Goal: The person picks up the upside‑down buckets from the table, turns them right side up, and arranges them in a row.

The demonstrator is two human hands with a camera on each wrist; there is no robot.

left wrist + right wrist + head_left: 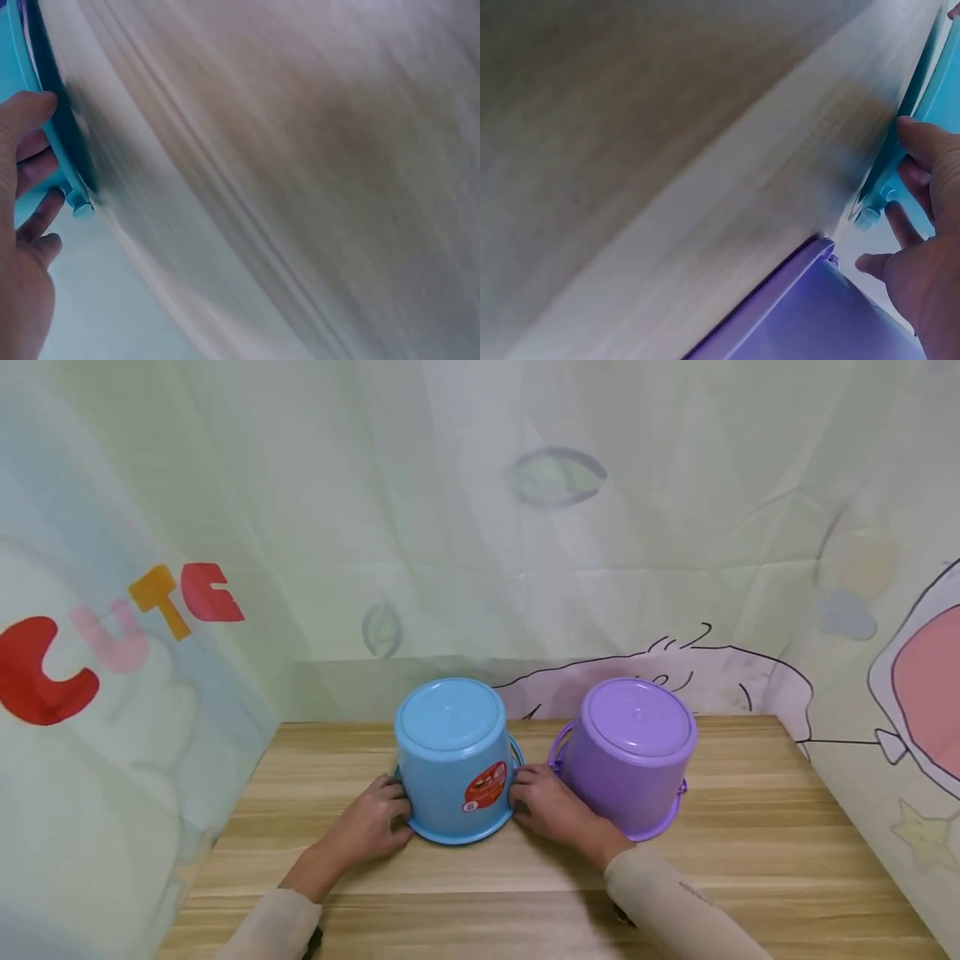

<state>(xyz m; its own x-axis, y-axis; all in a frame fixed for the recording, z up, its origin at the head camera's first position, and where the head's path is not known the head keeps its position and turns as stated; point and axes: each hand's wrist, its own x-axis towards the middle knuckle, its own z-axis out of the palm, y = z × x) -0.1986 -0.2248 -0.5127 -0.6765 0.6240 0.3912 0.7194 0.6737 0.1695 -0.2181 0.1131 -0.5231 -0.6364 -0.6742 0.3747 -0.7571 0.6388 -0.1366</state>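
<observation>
A blue bucket (453, 785) stands upside down on the table, its base facing up and a red label on its side. My left hand (372, 820) grips its rim from the left; in the left wrist view the thumb (34, 109) lies on the rim with the other fingers against the wall. From the right, my right hand (551, 803) holds the same rim, thumb (922, 139) and fingers on it in the right wrist view. An upside-down purple bucket (633, 777) is just beyond my right hand. The blue bucket's inside is hidden.
Both buckets stand near the back of a wood-grain table (450, 918). A printed curtain (450, 527) hangs behind it and along both sides. The purple bucket's handle (558, 747) sticks out toward the blue one.
</observation>
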